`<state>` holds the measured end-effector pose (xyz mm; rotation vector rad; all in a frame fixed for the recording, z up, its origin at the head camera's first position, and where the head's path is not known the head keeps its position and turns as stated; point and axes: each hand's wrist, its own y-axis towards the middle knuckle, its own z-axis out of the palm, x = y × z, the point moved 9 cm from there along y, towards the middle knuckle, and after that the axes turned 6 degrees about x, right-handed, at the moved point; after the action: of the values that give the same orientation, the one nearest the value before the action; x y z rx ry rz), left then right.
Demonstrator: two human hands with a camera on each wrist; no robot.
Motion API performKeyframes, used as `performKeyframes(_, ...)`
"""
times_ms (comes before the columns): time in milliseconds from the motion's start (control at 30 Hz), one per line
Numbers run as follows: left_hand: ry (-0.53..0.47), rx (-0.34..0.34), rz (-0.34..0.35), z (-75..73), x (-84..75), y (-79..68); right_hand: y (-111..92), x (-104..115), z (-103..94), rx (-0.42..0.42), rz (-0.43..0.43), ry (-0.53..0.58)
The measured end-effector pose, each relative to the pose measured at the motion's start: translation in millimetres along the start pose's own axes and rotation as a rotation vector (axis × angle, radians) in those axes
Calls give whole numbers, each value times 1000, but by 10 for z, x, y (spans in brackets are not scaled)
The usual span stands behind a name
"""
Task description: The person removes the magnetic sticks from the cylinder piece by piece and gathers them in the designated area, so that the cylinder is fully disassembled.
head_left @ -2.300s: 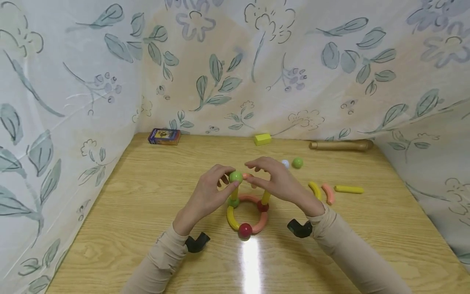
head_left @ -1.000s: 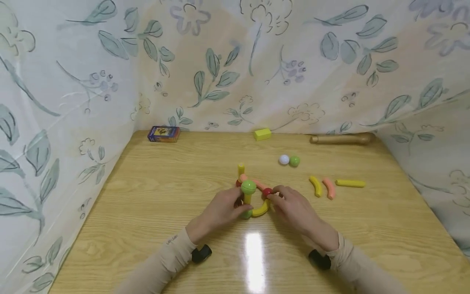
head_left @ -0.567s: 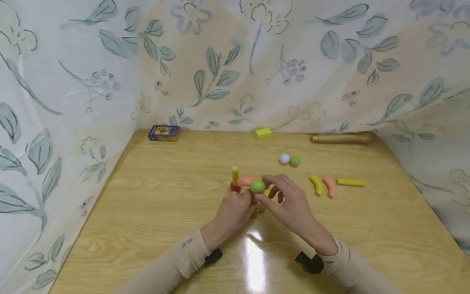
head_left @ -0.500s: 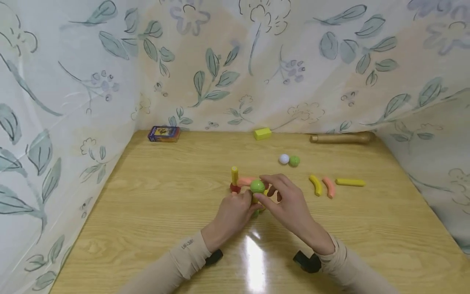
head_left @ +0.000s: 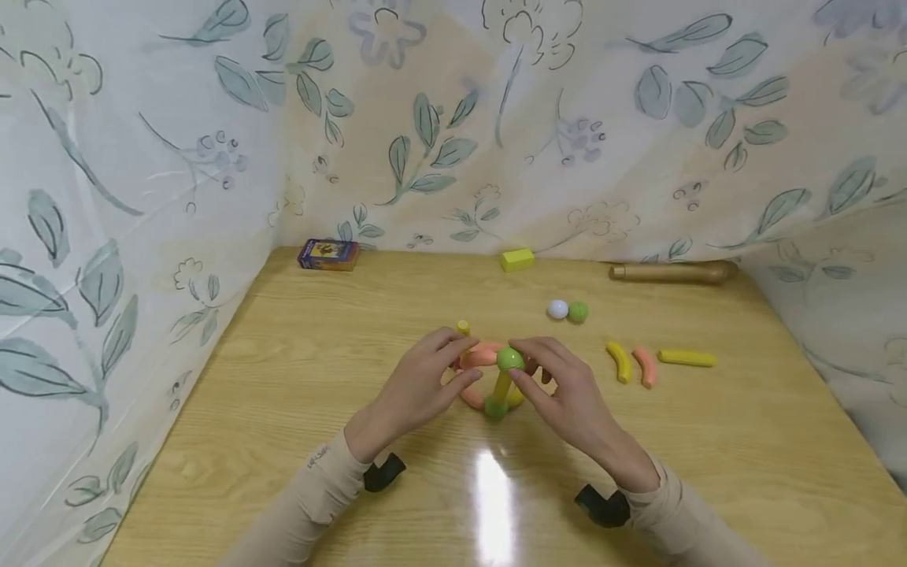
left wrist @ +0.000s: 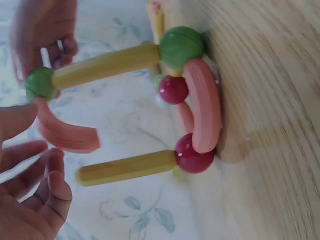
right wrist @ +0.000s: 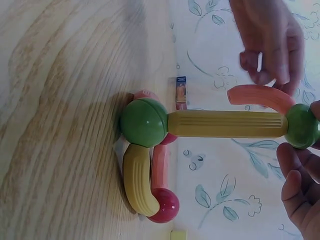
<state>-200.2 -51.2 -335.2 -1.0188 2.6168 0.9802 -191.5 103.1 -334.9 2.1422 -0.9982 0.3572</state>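
Note:
A toy frame of magnetic rods and balls stands on the table between my hands. Its base ring joins curved yellow and coral rods with a green ball (right wrist: 145, 122) and red balls (left wrist: 195, 153). Two straight yellow rods (right wrist: 227, 124) rise from it; one carries an upper green ball (head_left: 509, 359), the other (left wrist: 127, 168) has a bare top. From the upper ball a coral curved rod (left wrist: 70, 131) juts out, its far end free. My right hand (head_left: 567, 386) pinches the upper green ball. My left hand (head_left: 418, 382) is around the coral rod, thumb and fingers spread apart.
Right of the frame lie a curved yellow rod (head_left: 619, 362), a curved coral rod (head_left: 645, 367) and a straight yellow rod (head_left: 686, 358). A white ball (head_left: 557, 309) and a green ball (head_left: 578, 312) sit behind. Along the back are a small box (head_left: 328, 254), a yellow block (head_left: 517, 260) and a wooden stick (head_left: 673, 272).
The frame has been turned on the table. My left hand has left the yellow upright and moved up and left beside the coral rod. My right hand stays at the upper green ball.

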Motion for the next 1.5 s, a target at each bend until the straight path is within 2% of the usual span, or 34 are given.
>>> performKeyframes(100,-5,42,13,71,12,24,-17,21,3,8,-19,8)
performKeyframes(267,2,-6,44,51,-21,53,1,71,-29,-30,-77,0)
performKeyframes(400,-30,18,21,61,-8,78,6,79,-61,-49,-94,-4)
performKeyframes(500,-86,64,-71,80,97,62,-5,73,-73,-45,-90,-13)
performKeyframes(600,-107,127,-234,56,305,-13,-21,72,-77,-50,-89,-19)
performKeyframes(733,-21,226,-464,-41,684,-191,-24,61,-73,-41,-79,-15)
performKeyframes(800,20,272,-552,-84,876,-290,-24,54,-65,-30,-72,-11)
performKeyframes(867,45,316,-619,-104,1042,-374,-23,47,-54,-19,-64,-5)
performKeyframes(967,41,358,-681,-91,1200,-465,-31,44,-38,-7,-50,-3)
performKeyframes(1167,69,392,-703,36,1369,-595,-45,49,2,-1,-39,-3)
performKeyframes(1333,91,353,-674,21,1340,-571,-54,34,4,5,-20,22)
performKeyframes(1433,35,304,-646,21,1224,-459,-44,-37,57,86,82,148)
performKeyframes(1500,-90,285,-608,95,1109,-357,-56,-113,130,165,187,323)
